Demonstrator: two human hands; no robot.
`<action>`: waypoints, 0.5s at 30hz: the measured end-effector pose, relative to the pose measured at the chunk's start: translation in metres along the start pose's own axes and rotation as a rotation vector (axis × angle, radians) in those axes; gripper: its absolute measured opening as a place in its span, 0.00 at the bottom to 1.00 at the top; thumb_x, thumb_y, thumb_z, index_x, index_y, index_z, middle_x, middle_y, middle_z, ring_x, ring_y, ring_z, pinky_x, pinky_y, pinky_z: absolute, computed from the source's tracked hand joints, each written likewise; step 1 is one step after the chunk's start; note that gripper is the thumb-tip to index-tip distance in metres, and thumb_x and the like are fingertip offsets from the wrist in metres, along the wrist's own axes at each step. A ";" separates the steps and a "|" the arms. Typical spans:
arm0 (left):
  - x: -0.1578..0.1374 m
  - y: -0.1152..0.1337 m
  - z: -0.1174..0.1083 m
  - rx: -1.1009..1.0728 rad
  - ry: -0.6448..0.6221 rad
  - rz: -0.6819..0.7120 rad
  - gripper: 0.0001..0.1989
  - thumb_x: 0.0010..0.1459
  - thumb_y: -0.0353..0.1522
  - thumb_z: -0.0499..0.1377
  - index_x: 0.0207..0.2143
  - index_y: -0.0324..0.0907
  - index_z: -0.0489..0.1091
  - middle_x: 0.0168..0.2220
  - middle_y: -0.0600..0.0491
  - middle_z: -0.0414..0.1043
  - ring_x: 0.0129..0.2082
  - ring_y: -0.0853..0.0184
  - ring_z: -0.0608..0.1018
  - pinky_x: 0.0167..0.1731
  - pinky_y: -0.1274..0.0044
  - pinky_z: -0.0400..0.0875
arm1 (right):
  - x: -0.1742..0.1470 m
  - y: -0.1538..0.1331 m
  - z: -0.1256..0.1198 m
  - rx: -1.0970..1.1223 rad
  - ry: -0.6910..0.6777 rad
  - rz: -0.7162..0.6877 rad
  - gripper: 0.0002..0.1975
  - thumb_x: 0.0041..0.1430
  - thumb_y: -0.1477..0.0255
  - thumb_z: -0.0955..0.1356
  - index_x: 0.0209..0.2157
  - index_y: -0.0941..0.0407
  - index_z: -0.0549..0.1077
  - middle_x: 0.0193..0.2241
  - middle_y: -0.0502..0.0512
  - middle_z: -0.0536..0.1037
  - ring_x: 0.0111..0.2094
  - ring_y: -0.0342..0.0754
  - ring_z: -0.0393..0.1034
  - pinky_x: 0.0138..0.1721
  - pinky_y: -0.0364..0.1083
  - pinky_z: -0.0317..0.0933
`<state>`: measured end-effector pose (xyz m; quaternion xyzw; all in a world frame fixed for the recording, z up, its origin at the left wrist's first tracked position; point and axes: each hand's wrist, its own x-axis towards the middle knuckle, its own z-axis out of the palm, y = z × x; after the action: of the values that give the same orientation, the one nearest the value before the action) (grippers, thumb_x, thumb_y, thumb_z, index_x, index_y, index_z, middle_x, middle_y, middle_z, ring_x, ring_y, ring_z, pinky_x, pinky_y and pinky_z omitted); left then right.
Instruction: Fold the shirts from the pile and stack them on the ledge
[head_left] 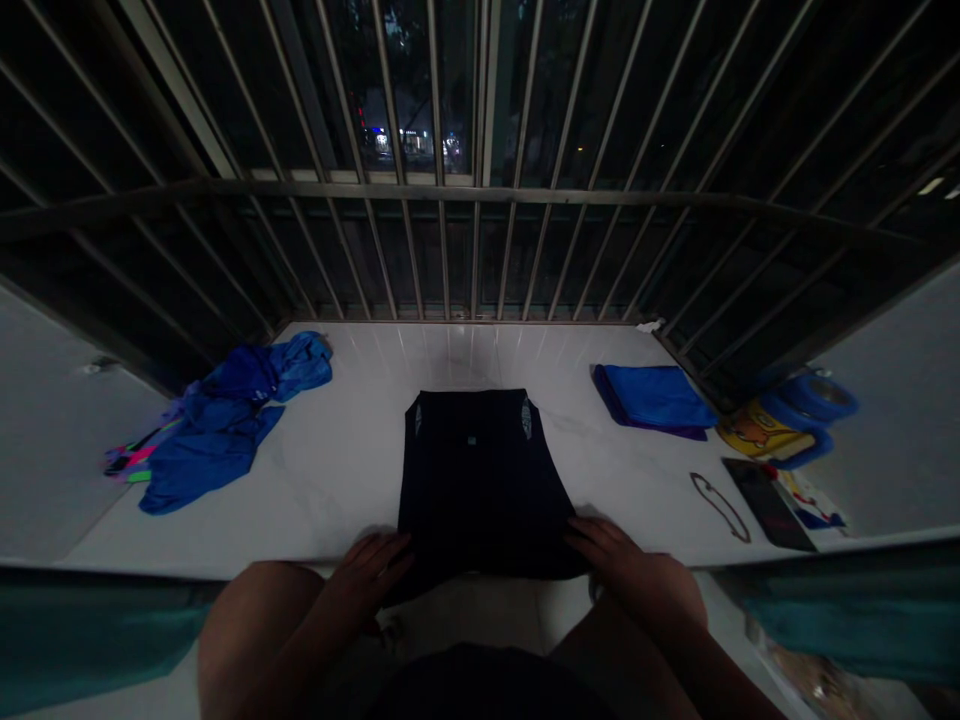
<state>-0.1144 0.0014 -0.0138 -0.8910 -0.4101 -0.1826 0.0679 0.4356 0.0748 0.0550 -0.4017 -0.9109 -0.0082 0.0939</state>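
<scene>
A dark navy garment (480,480), which looks like a shirt with its sides folded in, lies flat on the white ledge in front of me. It has a small light mark near its far end and a pale patterned patch at each far corner. Its near edge hangs a little over the ledge's front. My left hand (375,562) holds the near left corner, fingers on top. My right hand (607,545) grips the near right corner in the same way. Both thumbs are hidden under the cloth or in shadow.
Crumpled blue clothes (225,420) lie on the left of the white ledge (337,480). On the right are a folded blue cloth (656,395), a bracelet-like string (720,507), a dark phone (769,503) and a yellow-and-blue container (780,420). Metal window bars (480,195) rise behind.
</scene>
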 end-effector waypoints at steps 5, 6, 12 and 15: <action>0.000 0.004 0.003 -0.035 -0.009 -0.029 0.32 0.64 0.31 0.65 0.70 0.49 0.68 0.71 0.42 0.72 0.67 0.52 0.77 0.68 0.53 0.69 | 0.007 -0.014 0.004 0.004 0.051 0.096 0.34 0.56 0.88 0.66 0.60 0.47 0.81 0.65 0.58 0.79 0.63 0.56 0.76 0.62 0.54 0.74; -0.001 0.004 0.002 -0.031 -0.015 -0.038 0.31 0.64 0.30 0.65 0.69 0.49 0.69 0.71 0.42 0.72 0.67 0.52 0.77 0.68 0.53 0.70 | 0.007 -0.015 0.003 0.014 0.057 0.113 0.33 0.56 0.88 0.66 0.58 0.47 0.82 0.64 0.58 0.80 0.63 0.56 0.76 0.62 0.54 0.74; -0.005 0.013 0.000 0.005 -0.014 -0.051 0.31 0.57 0.24 0.65 0.63 0.48 0.74 0.69 0.40 0.75 0.66 0.50 0.79 0.63 0.55 0.76 | 0.001 -0.023 -0.016 0.026 -0.034 0.149 0.33 0.55 0.86 0.69 0.58 0.44 0.82 0.62 0.54 0.82 0.54 0.58 0.82 0.55 0.54 0.78; -0.002 0.021 0.001 0.013 -0.007 -0.081 0.31 0.56 0.19 0.62 0.61 0.48 0.75 0.68 0.42 0.76 0.66 0.52 0.79 0.63 0.57 0.77 | -0.001 -0.028 -0.026 0.028 -0.039 0.171 0.33 0.60 0.84 0.68 0.61 0.40 0.79 0.62 0.50 0.82 0.50 0.55 0.83 0.51 0.51 0.78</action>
<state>-0.0995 -0.0135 -0.0145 -0.8737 -0.4475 -0.1795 0.0650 0.4196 0.0529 0.0823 -0.4768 -0.8749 0.0206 0.0822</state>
